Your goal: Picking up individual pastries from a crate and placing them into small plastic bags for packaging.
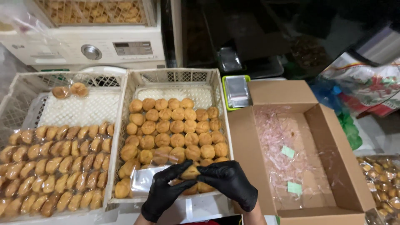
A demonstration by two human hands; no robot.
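Before you sit two pale lattice crates side by side. The left crate (16,96) carries bagged golden pastries stacked in rows across its near half, plus two more pastries (70,90) alone at the far end. The middle crate (175,76) holds round golden buns (175,127) lying loose in rows on a clear plastic sheet. To your right stands an open cardboard box (250,141) with pink shredded paper (277,137) and two small green slips on its floor. Just behind the box is a green tray (227,89) of folded clear bags.

Both your hands wear black gloves and meet over the near edge of the middle crate. Your left hand (164,193) and right hand (229,181) pinch one bun (191,171) between them: thumbs and forefingers close on it from either side, with the bun peeking out between the fingertips, lifted just above the others.
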